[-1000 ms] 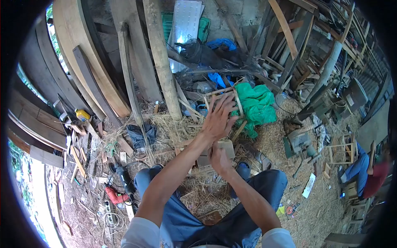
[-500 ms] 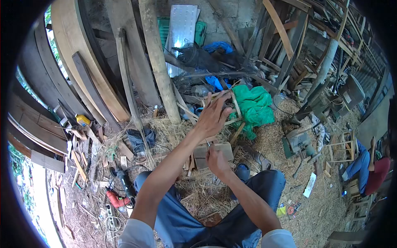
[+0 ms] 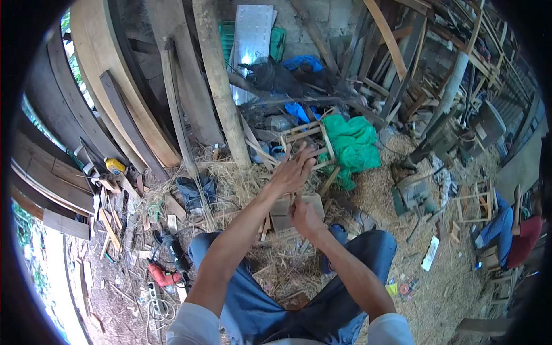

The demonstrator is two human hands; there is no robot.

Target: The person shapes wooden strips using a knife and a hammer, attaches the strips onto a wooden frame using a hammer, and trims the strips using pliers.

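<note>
My left hand [image 3: 293,171] is stretched out with its fingers spread at the near side of a small wooden frame [image 3: 301,135]. Its palm faces down, and whatever lies under it is hidden. Just below, my right hand [image 3: 305,218] is a closed fist around a thin hand tool whose shaft showed half a second ago; now the tool is mostly hidden by the fingers. Under the fist sits a flat wooden block [image 3: 281,223], between my knees. A green plastic sheet [image 3: 352,144] lies against the frame's right side.
A red power tool [image 3: 163,277] and a dark grinder [image 3: 172,251] lie on the shavings at left. Planks [image 3: 123,86] lean behind a post [image 3: 221,86]. A green-grey machine [image 3: 415,195] stands at right; beyond it sits another person [image 3: 524,241].
My left hand has drawn back toward me and down, uncovering more of the wooden frame. My right fist has shifted slightly, and the tool's shaft no longer shows clearly.
</note>
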